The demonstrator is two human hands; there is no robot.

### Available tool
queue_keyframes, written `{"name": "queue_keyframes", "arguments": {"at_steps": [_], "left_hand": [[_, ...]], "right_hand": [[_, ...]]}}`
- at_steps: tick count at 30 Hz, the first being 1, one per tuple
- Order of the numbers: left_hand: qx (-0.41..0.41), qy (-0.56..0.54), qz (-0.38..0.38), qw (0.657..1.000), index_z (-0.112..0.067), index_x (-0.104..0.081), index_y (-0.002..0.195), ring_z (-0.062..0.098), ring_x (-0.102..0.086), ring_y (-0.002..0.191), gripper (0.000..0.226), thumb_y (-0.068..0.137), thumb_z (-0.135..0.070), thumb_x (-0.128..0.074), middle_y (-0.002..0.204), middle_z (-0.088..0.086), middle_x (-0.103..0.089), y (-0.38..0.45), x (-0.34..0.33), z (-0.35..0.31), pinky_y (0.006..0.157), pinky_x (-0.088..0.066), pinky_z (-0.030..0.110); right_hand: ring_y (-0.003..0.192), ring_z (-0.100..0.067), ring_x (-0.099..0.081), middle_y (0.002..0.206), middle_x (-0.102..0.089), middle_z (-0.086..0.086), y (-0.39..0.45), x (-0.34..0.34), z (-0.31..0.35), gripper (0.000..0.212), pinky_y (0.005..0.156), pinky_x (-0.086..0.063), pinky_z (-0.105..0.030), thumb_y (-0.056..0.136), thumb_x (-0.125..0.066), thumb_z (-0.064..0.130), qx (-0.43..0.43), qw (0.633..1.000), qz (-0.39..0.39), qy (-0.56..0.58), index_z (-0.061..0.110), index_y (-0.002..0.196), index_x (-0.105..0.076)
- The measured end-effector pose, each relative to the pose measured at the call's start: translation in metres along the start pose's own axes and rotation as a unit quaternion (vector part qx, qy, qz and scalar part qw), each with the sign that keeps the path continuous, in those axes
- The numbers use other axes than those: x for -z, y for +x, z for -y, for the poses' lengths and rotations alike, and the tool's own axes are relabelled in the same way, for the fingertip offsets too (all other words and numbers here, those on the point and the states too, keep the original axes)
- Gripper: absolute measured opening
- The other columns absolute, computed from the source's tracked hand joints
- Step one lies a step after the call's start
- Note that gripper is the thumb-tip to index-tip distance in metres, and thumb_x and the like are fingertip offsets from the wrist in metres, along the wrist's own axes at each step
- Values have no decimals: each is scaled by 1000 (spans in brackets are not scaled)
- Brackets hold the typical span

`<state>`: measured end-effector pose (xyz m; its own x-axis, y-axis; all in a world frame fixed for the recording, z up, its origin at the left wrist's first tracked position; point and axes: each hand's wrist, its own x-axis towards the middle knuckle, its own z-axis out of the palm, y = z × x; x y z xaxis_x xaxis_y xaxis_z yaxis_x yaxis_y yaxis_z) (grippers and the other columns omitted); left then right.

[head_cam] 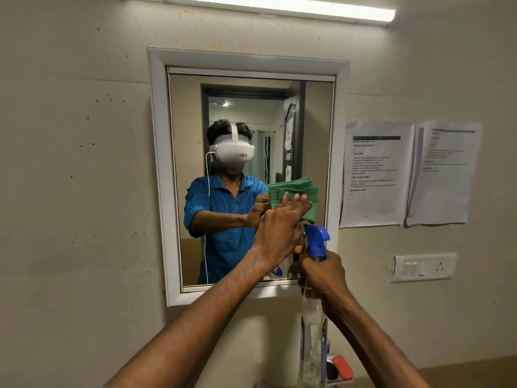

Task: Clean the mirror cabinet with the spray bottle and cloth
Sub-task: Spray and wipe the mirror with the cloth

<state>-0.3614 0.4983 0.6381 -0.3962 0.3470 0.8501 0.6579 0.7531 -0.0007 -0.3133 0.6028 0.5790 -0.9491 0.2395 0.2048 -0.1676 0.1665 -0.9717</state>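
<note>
Setting: washroom of a home or lodging | white-framed mirror cabinet (159,175) set in a stained beige wall (72,191) | tube light (260,7) above | switch and socket plate (423,267) | printed sheets (375,175) taped beside

White-framed mirror cabinet (159,175) hangs closed on the wall; green cloth (310,191) pressed against its glass; upright clear spray bottle (313,326), blue nozzle, below.

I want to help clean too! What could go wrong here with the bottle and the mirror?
The right hand holds the spray bottle only by its neck, so it might slip and fall. The blue nozzle sits right by the left hand, which presses the green cloth on the mirror, so spray might hit the hand.
</note>
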Motion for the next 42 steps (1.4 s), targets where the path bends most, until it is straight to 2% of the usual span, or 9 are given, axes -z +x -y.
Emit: {"name": "queue_keyframes", "arguments": {"at_steps": [6,10,15,24,29,34,38,40,42], "left_hand": [[12,-14,10,1000,-15,-53,133,18,-42,133,51,83,-3,-62,139,4,-50,-21,-16,-2,115,-20,29],[22,-29,39,999,-17,-52,134,15,-40,135,50,86,-8,-62,141,2,-48,-45,-31,-2,117,-22,28],[43,-14,54,998,-18,-49,136,13,-39,135,56,84,-4,-63,142,0,-47,-70,-48,-5,116,-19,25],[84,-20,149,985,-23,-39,143,15,-29,141,64,85,2,-48,150,-4,-37,-116,-65,-17,118,-22,31],[102,-9,159,982,-23,-34,145,16,-28,141,66,86,3,-45,151,-3,-35,-123,-67,-23,117,-23,31],[88,-24,164,982,-26,-53,130,17,-51,123,53,81,-7,-48,132,-3,-57,-107,-34,-23,99,-46,33],[203,-98,79,971,-24,-66,111,9,-65,88,28,86,-19,-55,103,-2,-71,-62,10,-24,77,-54,22],[252,-139,40,957,-20,-65,108,4,-64,73,20,91,-17,-56,99,0,-69,-29,37,-19,58,-52,12],[242,-137,-26,960,-16,-63,110,3,-61,69,21,91,-10,-56,99,1,-67,7,68,-13,53,-50,10]], "right_hand": [[54,-17,-64,67,-70,-7,-16,5,-29,20,58,-58,-35,75,-70,3,-29,999,-16,2,16,89,-66],[47,-14,-61,54,-67,0,-26,8,-47,21,49,-55,-29,70,-68,1,-58,998,-30,8,18,84,-69],[48,-16,-62,61,-67,-8,-38,14,-61,27,48,-55,-30,69,-71,-1,-71,997,-24,1,19,87,-66],[45,-17,-61,52,-65,-4,-50,28,-72,33,48,-55,-31,65,-71,-2,-78,996,-26,19,24,86,-70],[45,-19,-60,50,-63,-7,-50,32,-66,33,51,-56,-34,69,-71,-5,-64,998,-11,16,21,89,-68],[44,-24,-58,50,-62,-12,-49,33,-46,33,52,-54,-36,68,-71,-8,-22,998,-30,55,20,86,-70],[42,-22,-52,47,-56,-8,-43,34,-15,34,50,-48,-35,68,-69,-10,17,993,-26,113,18,86,-72],[44,-21,-53,53,-62,-10,-41,30,5,32,50,-48,-36,69,-71,-8,36,993,5,114,18,86,-72],[50,-23,-59,67,-70,-16,-36,25,26,28,52,-53,-41,72,-72,-5,49,993,40,99,17,89,-70]]}}
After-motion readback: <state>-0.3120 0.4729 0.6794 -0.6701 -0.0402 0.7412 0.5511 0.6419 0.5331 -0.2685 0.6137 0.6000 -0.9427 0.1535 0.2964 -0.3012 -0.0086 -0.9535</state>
